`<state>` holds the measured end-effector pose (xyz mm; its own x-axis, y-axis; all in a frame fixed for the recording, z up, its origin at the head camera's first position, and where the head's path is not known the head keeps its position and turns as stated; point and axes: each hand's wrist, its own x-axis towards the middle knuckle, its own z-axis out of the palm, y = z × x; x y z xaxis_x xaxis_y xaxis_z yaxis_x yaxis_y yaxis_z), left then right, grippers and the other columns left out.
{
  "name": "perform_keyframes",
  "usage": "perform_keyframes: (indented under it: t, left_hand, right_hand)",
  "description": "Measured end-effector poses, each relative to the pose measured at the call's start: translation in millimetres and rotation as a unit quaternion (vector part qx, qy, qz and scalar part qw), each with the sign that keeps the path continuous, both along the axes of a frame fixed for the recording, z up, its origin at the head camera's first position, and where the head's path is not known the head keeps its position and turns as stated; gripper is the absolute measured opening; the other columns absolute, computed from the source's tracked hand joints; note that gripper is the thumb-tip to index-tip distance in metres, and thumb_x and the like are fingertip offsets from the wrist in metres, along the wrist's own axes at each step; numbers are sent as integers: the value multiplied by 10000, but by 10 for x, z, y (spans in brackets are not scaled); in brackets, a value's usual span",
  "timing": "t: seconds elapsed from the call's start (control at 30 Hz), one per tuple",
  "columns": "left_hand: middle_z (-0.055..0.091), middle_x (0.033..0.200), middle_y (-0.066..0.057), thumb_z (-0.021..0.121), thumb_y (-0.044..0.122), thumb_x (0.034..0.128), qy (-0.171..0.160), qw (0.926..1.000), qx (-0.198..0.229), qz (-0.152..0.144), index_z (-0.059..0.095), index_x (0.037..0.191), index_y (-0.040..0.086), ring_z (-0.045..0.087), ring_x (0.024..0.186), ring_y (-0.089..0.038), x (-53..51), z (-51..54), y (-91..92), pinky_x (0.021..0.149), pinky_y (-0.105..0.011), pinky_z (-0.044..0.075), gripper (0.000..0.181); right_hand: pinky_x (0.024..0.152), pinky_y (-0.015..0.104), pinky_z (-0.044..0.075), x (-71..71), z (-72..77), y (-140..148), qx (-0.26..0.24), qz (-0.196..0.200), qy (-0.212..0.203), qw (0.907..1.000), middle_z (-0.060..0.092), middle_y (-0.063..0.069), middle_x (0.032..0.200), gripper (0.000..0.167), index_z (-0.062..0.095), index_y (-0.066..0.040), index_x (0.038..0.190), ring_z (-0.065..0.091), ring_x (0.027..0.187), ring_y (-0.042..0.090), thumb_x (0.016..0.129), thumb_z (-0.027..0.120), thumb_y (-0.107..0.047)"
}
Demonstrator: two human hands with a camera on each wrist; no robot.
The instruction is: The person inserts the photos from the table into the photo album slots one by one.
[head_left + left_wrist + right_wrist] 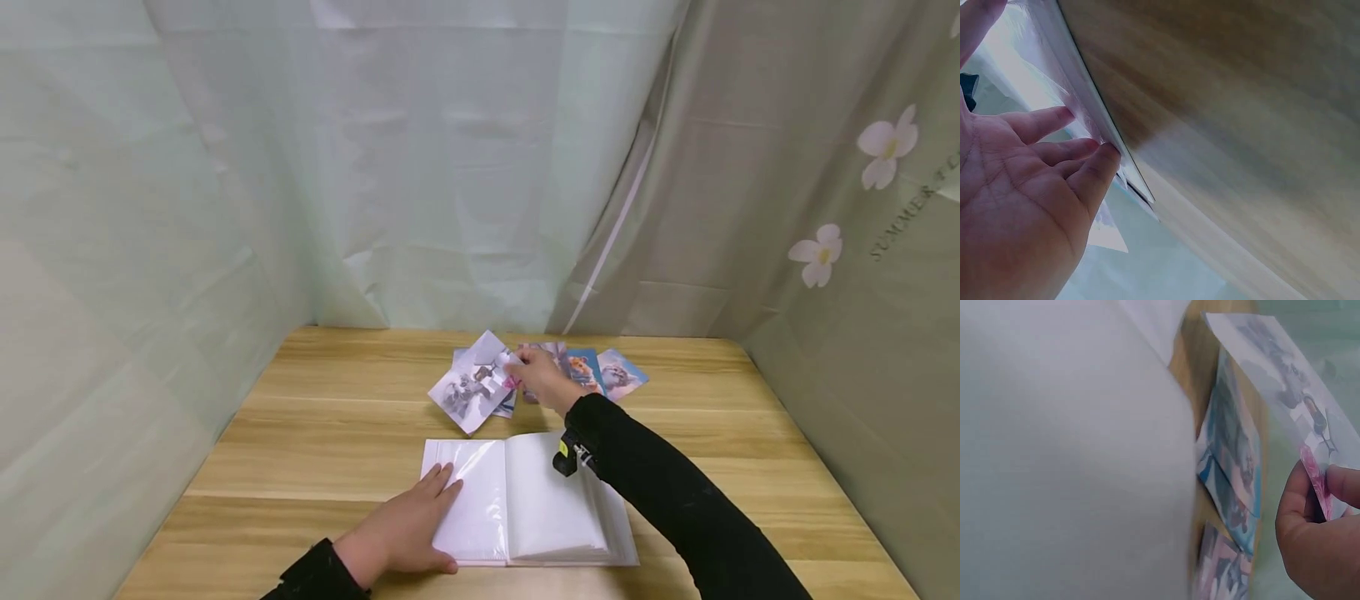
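An album (468,500) lies spread on the table, with clear sleeves on its left side and a stack of white pages on its right. My left hand (408,529) rests on the album's left edge, fingers spread; the left wrist view shows its fingertips against the cover's edge (1094,94). Beyond the album, my right hand (547,379) pinches a picture card (472,383) by its right corner between thumb and fingers. In the right wrist view the card (1285,375) is raised, tilted, above other cards (1232,437).
Behind my right hand lie an orange-and-blue card (587,367), a pale animal card (621,373) and a pinkish card (551,350). Curtains (465,167) stand behind the wooden table (337,392) and along both sides.
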<state>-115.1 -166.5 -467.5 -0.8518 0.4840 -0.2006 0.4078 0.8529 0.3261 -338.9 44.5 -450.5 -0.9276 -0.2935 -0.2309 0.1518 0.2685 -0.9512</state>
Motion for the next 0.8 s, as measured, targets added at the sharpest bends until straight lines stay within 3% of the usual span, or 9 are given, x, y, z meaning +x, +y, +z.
perform_keyframes:
  t: [0.3, 0.8]
  left_hand:
    - [308, 1578, -258, 822, 568, 727, 24, 10000, -19, 11, 437, 1485, -6, 297, 1450, -431, 2, -20, -7, 1123, -517, 363, 1026]
    - [294, 1594, -230, 815, 571, 737, -144, 9999, -3, 46, 429, 1496, 16, 278, 1465, -410, -16, -25, -12, 1120, -524, 366, 1017]
  right_hand:
    - [590, 307, 376, 6, -92, -28, -87, -74, -185, 9998, 521, 13, 757, 110, 585, -41, 883, 488, 684, 207, 986, 616, -63]
    - [596, 303, 375, -4, -139, -39, -93, -202, -407, 9989, 518, 21, 772, 62, 600, -15, 951, 457, 665, 199, 992, 607, -61]
